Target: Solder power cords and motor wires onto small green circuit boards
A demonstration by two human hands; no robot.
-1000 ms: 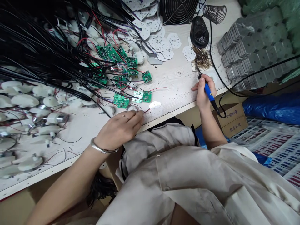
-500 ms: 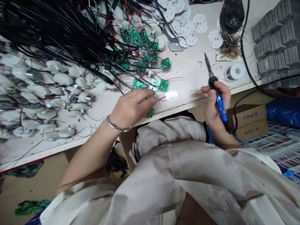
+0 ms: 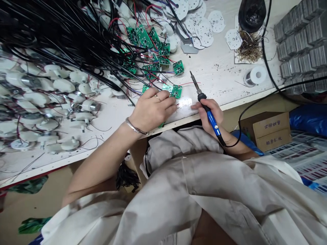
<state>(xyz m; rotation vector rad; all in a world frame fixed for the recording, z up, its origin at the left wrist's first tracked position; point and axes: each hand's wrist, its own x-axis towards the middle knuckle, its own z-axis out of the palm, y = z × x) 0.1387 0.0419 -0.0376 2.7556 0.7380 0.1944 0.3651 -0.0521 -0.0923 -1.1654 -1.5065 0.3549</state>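
My right hand (image 3: 211, 114) is wrapped round a blue-handled soldering iron (image 3: 212, 121), its metal tip pointing up and left over the bench. My left hand (image 3: 154, 109) is closed near the bench's front edge, fingers bent down. Thin wire ends show at its fingertips, but what the fingers pinch is hidden. Just beyond that hand lies a green circuit board (image 3: 176, 91) with wires attached, and a corner of another board (image 3: 161, 125) shows below the palm. A white plate with holes (image 3: 185, 104) lies between the two hands.
Motors with white housings (image 3: 68, 85) and black cables (image 3: 63, 30) crowd the left. White perforated discs (image 3: 204, 31) lie at the back. A solder spool (image 3: 258, 75), a dark holder (image 3: 252, 15) and stacked grey plates (image 3: 314, 30) stand right. The iron's cord (image 3: 240, 126) trails rightward.
My right hand has brought the soldering iron left, closer to my left hand. My left hand has shifted slightly right and stays closed.
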